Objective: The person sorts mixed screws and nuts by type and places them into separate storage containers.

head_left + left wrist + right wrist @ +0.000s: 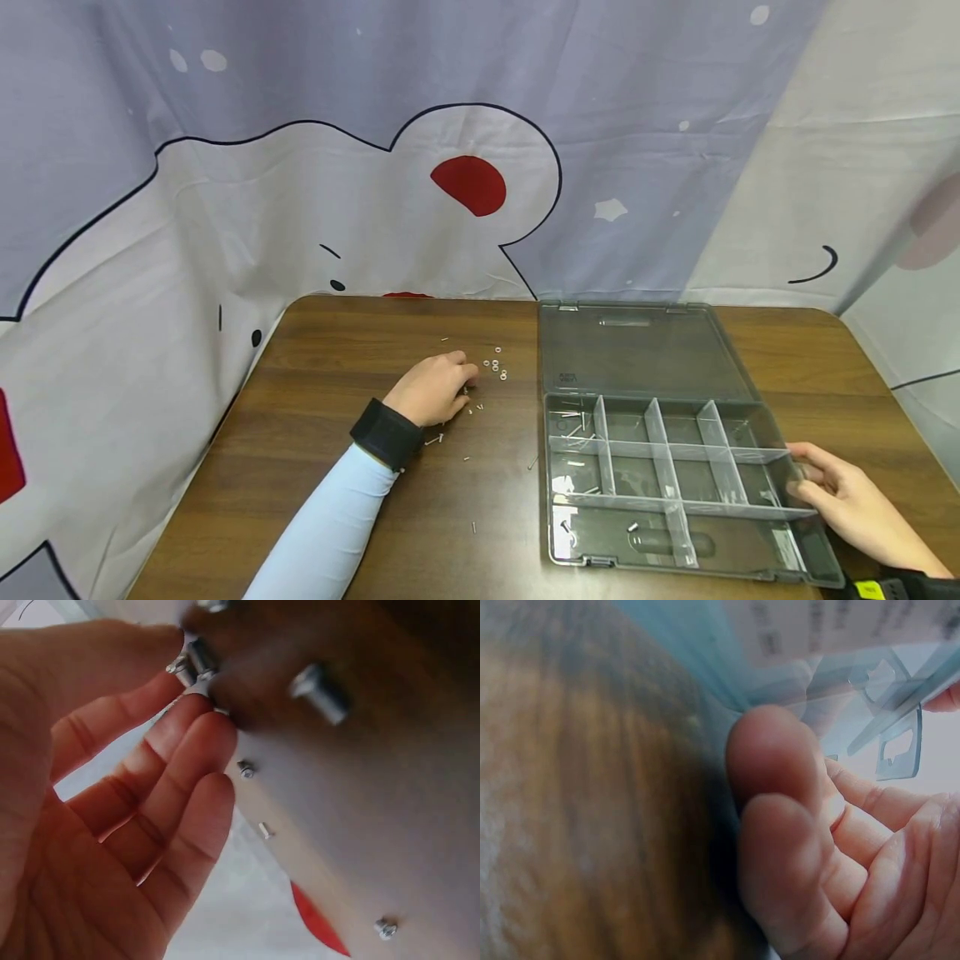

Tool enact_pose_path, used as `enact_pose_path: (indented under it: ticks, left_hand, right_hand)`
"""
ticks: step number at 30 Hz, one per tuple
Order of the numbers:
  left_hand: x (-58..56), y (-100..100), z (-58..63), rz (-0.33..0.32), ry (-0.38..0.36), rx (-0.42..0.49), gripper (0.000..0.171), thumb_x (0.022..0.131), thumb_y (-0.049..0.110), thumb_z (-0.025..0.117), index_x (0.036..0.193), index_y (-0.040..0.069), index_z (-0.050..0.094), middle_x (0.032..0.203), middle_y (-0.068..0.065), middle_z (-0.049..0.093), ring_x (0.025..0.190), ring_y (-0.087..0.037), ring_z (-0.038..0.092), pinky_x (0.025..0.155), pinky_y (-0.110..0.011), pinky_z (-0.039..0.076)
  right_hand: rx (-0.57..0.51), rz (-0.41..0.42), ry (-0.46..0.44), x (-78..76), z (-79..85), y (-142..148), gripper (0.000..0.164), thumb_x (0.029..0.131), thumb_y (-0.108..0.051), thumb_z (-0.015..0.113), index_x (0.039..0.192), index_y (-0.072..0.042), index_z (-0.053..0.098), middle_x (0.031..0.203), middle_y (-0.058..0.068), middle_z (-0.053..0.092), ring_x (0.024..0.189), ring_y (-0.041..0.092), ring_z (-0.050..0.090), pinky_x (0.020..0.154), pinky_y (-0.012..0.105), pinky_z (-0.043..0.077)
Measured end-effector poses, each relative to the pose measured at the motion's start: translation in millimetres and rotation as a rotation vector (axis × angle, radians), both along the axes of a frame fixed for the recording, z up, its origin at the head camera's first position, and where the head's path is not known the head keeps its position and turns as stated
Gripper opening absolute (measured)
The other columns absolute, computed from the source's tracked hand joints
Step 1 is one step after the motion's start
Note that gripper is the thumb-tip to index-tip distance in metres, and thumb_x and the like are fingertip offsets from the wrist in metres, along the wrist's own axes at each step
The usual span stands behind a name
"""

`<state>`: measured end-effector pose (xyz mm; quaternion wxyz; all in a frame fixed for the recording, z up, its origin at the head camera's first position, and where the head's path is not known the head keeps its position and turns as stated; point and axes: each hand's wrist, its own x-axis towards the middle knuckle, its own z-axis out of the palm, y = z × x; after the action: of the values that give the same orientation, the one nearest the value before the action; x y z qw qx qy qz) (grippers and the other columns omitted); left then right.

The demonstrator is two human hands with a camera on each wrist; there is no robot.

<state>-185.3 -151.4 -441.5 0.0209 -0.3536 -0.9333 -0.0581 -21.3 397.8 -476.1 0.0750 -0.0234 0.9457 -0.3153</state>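
1. Metal screws point(321, 694) lie loose on the wooden table point(360, 350), under and around the left hand point(431, 387); others sit in compartments along the left side of the organiser box point(636, 477)
2. Left hand: thumb and fingertips are close about one screw; whether it is pinched or merely touched cannot be told, the contact being partly hidden
3. Right hand point(843, 496): gripping the box at its right side wall, fingers bent
4. Screws judged light, hard and smooth, liable to roll or slip; best taken across the shank or under the head, one at a time, between thumb and forefinger
5. Box judged light and stiff, its thin plastic slick and possibly brittle; sound hold is the outer side wall, clear of the dividers point(666, 467)
6. Lid point(637, 350) lies folded back beyond the compartments and would probably swing if the box were raised
7. Small rings point(495, 364) rest just beyond the left fingertips, a likely mix-up with the screws
8. Obstructions noted: box wall and dividers stand between loose screws and the right-hand compartments; black cuff point(386, 435) lies near stray pieces and could sweep them; printed fabric point(637, 167) hangs behind the table
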Motion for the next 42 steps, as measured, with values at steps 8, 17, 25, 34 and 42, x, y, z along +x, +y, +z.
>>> enact_pose_path:
  ticks: [8,17,25,34,42]
  left_hand:
    - [-3.2,3.1,-8.6,-0.013,0.016,0.012,0.01,0.086,0.005,0.073,0.087,0.013,0.067,0.084,-0.001,0.057,0.072,-0.015,0.06,0.068,-0.031,0.054]
    - [2.6,7.4,-0.1,-0.04,0.049,0.048,0.015,0.084,0.006,0.07,0.083,0.015,0.057,0.08,0.003,0.05,0.066,-0.01,0.049,0.06,-0.027,0.045]
    - [30.8,28.5,35.0,-0.194,0.208,0.117,0.009,0.083,0.008,0.063,0.086,0.014,0.058,0.079,0.004,0.049,0.064,-0.011,0.048,0.062,-0.028,0.047]
    - [75.8,53.8,62.1,-0.348,0.322,0.163,0.011,0.083,0.012,0.066,0.088,0.018,0.058,0.08,0.006,0.045,0.068,-0.012,0.046,0.066,-0.025,0.046]
    - [110.0,72.7,67.8,-0.472,0.39,0.113,0.008,0.085,0.019,0.065,0.092,0.021,0.061,0.084,0.008,0.049,0.071,-0.01,0.049,0.064,-0.022,0.038]
  right_hand:
    - [-0.021,0.003,0.032,1.1,-2.3,1.1,0.045,0.101,-0.007,0.059,0.141,0.008,0.045,0.095,0.002,0.074,0.074,-0.004,0.054,0.06,0.022,0.046]
    - [-0.017,0.009,0.038,0.9,-2.8,1.8,0.044,0.1,-0.006,0.059,0.14,0.008,0.046,0.1,0.01,0.074,0.077,-0.007,0.056,0.061,0.022,0.047]
    - [-0.009,0.006,0.042,0.9,-1.9,1.8,0.043,0.1,-0.006,0.059,0.14,0.007,0.047,0.089,-0.005,0.073,0.074,-0.005,0.054,0.061,0.022,0.045]
    - [-0.005,-0.003,0.022,0.2,-0.4,0.7,0.045,0.101,-0.007,0.059,0.141,0.008,0.045,0.093,0.0,0.074,0.076,-0.006,0.055,0.061,0.022,0.045]
    - [-0.004,-0.004,0.025,0.8,-1.2,1.2,0.046,0.101,-0.007,0.058,0.142,0.009,0.044,0.09,-0.003,0.073,0.075,-0.006,0.055,0.061,0.022,0.045]
